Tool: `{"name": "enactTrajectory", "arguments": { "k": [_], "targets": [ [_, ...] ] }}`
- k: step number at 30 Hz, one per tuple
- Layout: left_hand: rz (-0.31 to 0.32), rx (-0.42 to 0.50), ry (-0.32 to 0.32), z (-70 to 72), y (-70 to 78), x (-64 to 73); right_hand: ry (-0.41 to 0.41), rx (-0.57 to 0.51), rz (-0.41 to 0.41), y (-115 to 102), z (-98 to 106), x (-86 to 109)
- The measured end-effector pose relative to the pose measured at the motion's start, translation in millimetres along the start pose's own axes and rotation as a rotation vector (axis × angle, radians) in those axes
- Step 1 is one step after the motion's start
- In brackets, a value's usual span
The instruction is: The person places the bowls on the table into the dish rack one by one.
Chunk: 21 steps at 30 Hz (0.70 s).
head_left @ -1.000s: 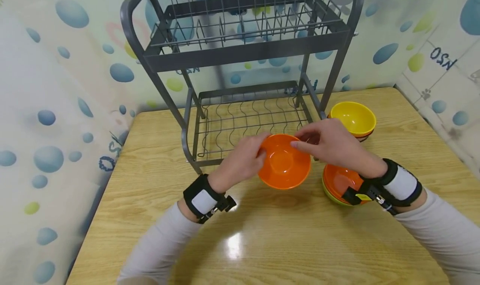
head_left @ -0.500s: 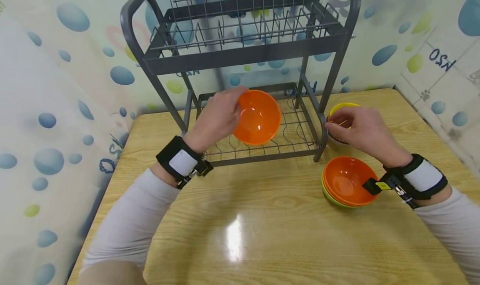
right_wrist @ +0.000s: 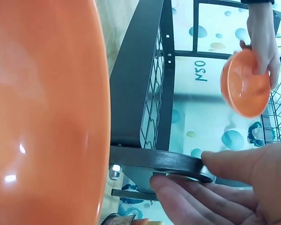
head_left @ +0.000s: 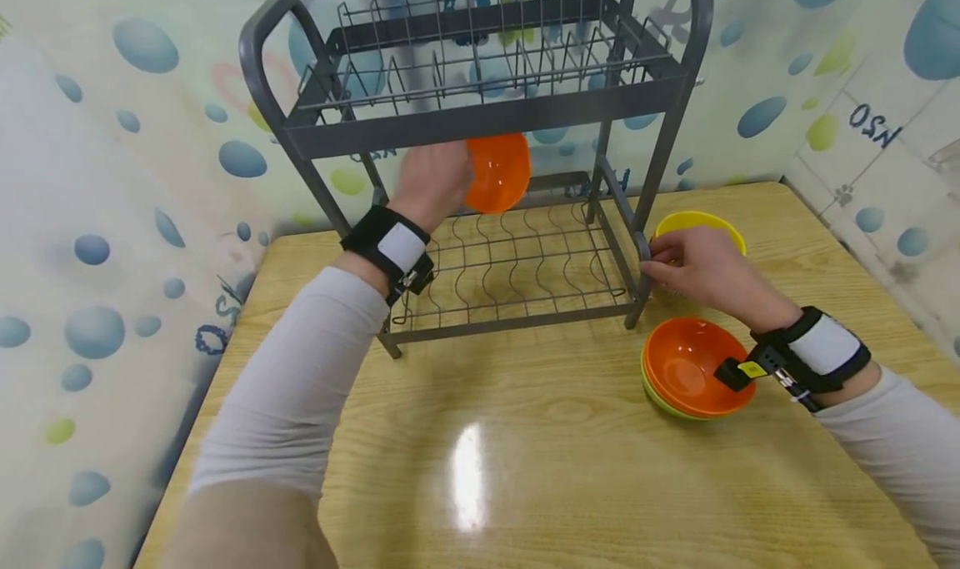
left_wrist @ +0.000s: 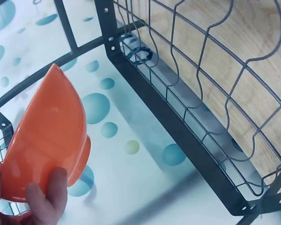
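Note:
My left hand (head_left: pixel 433 182) grips an orange bowl (head_left: pixel 501 173) by its rim, between the two tiers of a grey metal dish rack (head_left: pixel 480 119). The upper tier's front bar hides part of the bowl and hand. In the left wrist view the bowl (left_wrist: pixel 49 131) is tilted on its side, fingers against its outer wall, above the wire lower shelf (left_wrist: pixel 201 70). My right hand (head_left: pixel 697 265) pinches the rack's right side frame near the lower tier; in the right wrist view, thumb and fingers (right_wrist: pixel 229 164) lie on either side of the bar's curved end (right_wrist: pixel 187 164).
Stacked bowls, orange (head_left: pixel 686 365) over green, stand on the wooden table (head_left: pixel 570 469) below my right wrist. Behind my right hand is another stack with a yellow bowl (head_left: pixel 701 221) on top. A patterned wall (head_left: pixel 97 327) closes off the back and left.
My right hand has let go of the orange bowl and moved right onto the rack's frame. My left hand has carried the bowl up and back, in under the upper tier.

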<state>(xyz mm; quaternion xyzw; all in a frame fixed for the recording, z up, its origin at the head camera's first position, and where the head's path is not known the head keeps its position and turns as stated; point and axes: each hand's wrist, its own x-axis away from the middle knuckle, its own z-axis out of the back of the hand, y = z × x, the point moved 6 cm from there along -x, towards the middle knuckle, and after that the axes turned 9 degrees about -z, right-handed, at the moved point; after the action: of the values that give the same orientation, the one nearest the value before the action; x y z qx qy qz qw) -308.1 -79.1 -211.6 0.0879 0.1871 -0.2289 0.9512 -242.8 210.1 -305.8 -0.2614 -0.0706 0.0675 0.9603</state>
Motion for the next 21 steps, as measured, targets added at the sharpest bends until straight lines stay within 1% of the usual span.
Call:
{"name": "enactTrajectory", "arguments": {
  "k": [1, 2, 4, 5, 6, 7, 8, 9, 10, 13, 14, 15, 16, 18, 21],
  "targets": [
    [0.014, -0.001, -0.006, -2.8, 0.4, -3.7, 0.001, 0.006, -0.002, 0, -1, -0.3],
    [0.014, -0.012, 0.0, -5.2, 1.7, -7.3, 0.001, 0.008, -0.004, 0, -1, -0.6],
    [0.003, -0.044, 0.03, -11.1, 4.8, -15.6, -0.001, 0.004, -0.006, 1, -2, -0.6],
    [-0.009, -0.074, 0.047, -13.8, 7.2, -19.7, -0.002, 0.001, -0.004, 1, -2, -0.6],
    [-0.004, -0.075, 0.052, -17.4, 9.0, -23.5, -0.004, -0.004, -0.003, 1, -3, -0.6],
    [-0.002, -0.069, 0.071, -21.0, 10.7, -27.4, -0.005, -0.008, 0.0, 1, -3, -0.6],
    [-0.008, -0.1, 0.076, -25.2, 13.2, -30.4, -0.006, -0.011, 0.002, 1, -3, -0.6],
    [-0.009, -0.142, 0.057, -30.0, 16.0, -33.6, -0.006, -0.013, 0.006, 1, -4, -0.6],
    [0.009, -0.127, 0.04, -35.0, 17.8, -35.8, -0.005, -0.012, 0.009, 1, -4, -0.6],
    [0.051, -0.147, -0.002, -51.0, 24.3, -41.6, -0.003, -0.009, 0.015, 1, -4, -0.7],
    [0.057, -0.165, -0.028, -56.6, 27.1, -43.2, -0.004, -0.009, 0.014, 1, -4, -0.8],
    [0.069, -0.158, -0.038, -62.0, 29.3, -44.9, -0.006, -0.01, 0.012, 2, -4, -0.9],
    [0.08, -0.146, -0.033, -67.9, 30.4, -46.6, -0.01, -0.009, 0.012, 2, -3, -0.9],
    [0.079, -0.191, -0.057, -79.0, 34.1, -50.1, -0.015, -0.011, 0.01, 2, -3, -1.4],
    [0.096, -0.187, -0.07, -96.0, 36.6, -53.6, -0.022, -0.014, 0.014, 3, -2, -1.9]
  ]
}}
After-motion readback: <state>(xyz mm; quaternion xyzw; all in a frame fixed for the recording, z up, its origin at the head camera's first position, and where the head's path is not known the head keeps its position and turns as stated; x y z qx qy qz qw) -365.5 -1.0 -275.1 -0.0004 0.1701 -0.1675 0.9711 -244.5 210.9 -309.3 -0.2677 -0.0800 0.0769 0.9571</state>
